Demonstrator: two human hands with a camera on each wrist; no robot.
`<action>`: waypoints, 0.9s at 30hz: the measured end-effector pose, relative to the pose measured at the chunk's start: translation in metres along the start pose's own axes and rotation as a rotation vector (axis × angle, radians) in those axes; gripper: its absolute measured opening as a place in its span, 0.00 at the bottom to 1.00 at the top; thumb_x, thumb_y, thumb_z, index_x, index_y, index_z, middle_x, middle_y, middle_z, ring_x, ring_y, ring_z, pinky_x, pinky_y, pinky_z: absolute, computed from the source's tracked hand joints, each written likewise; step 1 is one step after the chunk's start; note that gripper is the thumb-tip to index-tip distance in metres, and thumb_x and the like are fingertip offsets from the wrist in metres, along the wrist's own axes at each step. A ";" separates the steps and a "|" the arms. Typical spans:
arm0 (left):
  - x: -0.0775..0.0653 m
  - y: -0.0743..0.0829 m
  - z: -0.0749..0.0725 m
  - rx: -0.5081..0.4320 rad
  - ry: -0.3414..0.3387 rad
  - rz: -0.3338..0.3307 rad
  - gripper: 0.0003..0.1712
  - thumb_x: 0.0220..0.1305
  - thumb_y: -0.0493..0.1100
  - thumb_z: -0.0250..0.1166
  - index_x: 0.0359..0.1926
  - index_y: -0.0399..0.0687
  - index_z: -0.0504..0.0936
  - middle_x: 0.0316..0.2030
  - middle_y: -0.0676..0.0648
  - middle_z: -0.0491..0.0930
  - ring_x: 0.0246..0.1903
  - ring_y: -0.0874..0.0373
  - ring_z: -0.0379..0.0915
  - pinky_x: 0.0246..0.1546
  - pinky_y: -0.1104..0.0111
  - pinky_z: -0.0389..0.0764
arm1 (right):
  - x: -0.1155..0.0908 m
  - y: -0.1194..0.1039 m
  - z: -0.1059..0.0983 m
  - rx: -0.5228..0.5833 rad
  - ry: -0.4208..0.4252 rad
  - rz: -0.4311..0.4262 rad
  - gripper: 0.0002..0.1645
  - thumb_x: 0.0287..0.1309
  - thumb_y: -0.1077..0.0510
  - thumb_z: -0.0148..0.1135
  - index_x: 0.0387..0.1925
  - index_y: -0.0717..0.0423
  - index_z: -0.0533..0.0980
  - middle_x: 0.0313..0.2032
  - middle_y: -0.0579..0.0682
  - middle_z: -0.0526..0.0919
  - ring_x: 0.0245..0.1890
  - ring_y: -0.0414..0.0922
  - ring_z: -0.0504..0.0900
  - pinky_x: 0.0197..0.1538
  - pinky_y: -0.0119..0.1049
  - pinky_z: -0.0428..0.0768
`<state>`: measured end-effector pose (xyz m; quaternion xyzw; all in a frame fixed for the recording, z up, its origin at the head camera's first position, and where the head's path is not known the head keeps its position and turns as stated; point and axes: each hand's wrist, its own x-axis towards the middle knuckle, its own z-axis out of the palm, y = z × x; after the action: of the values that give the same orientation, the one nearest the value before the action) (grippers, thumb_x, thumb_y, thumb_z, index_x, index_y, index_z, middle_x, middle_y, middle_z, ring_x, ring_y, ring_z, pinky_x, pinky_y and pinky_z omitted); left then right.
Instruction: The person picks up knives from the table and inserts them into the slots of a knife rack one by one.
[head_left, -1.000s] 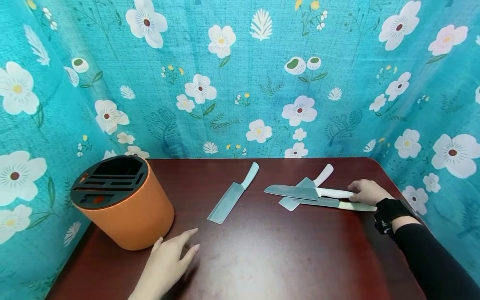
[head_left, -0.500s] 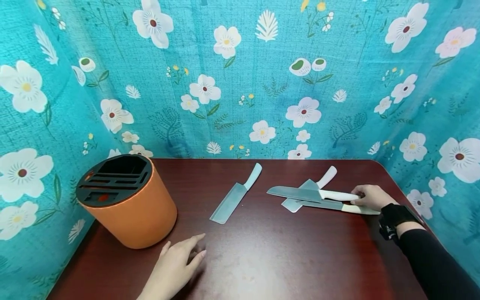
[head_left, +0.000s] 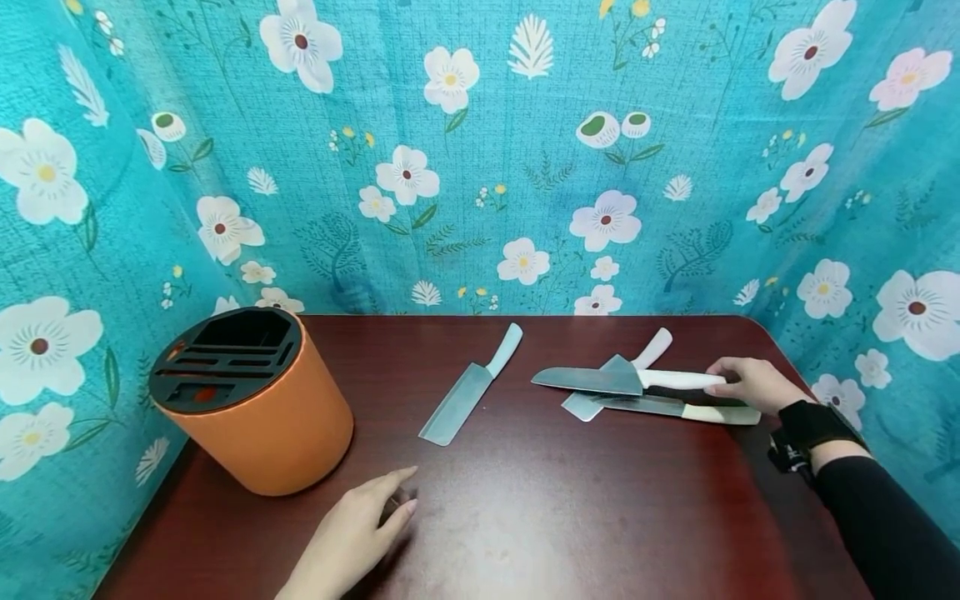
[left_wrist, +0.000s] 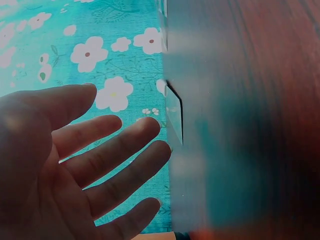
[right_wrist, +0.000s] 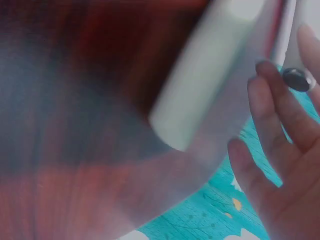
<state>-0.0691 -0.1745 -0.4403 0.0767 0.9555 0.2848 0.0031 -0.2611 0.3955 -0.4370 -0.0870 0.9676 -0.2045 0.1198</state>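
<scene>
My right hand (head_left: 757, 385) pinches the end of the white handle of a kitchen knife (head_left: 592, 380) at the table's right. In the right wrist view, the dark butt end (right_wrist: 298, 80) of that handle shows among my fingers. Its blade crosses over a cleaver (head_left: 581, 407) with a whitish handle. Just in front lies a pale-green-handled knife (head_left: 720, 414), its blade partly covered. My left hand (head_left: 348, 533) hovers low over the table at front left, holding nothing, fingers loosely extended. Ahead of it lies a cleaver (head_left: 459, 402) with a pale blue handle.
An orange round knife block (head_left: 300, 417) with a black slotted top (head_left: 232, 358) stands at the left of the dark red-brown table (head_left: 570, 508). A turquoise flowered curtain (head_left: 465, 225) hangs behind and along both sides.
The butt of the white-handled knife has risen slightly in my right hand, which shifted a little right and away from the pale-green handle. My left hand has barely moved.
</scene>
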 end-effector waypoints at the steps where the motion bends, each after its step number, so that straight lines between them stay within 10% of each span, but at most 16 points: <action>1: 0.000 0.000 0.000 0.003 -0.004 -0.004 0.20 0.65 0.44 0.69 0.58 0.54 0.83 0.34 0.65 0.81 0.31 0.77 0.72 0.34 0.73 0.77 | -0.001 -0.003 -0.004 0.015 -0.002 0.001 0.21 0.64 0.47 0.67 0.48 0.59 0.79 0.42 0.56 0.84 0.40 0.48 0.77 0.41 0.38 0.76; 27: 0.011 -0.002 -0.017 0.077 -0.038 -0.031 0.21 0.67 0.47 0.68 0.60 0.56 0.82 0.41 0.60 0.85 0.33 0.70 0.75 0.37 0.67 0.78 | -0.010 -0.135 -0.083 0.113 0.315 -0.115 0.25 0.69 0.38 0.59 0.50 0.54 0.80 0.31 0.49 0.85 0.34 0.42 0.78 0.38 0.37 0.73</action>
<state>-0.0814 -0.1835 -0.4268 0.0675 0.9666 0.2462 0.0227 -0.2580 0.3066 -0.3051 -0.1019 0.9548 -0.2763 -0.0406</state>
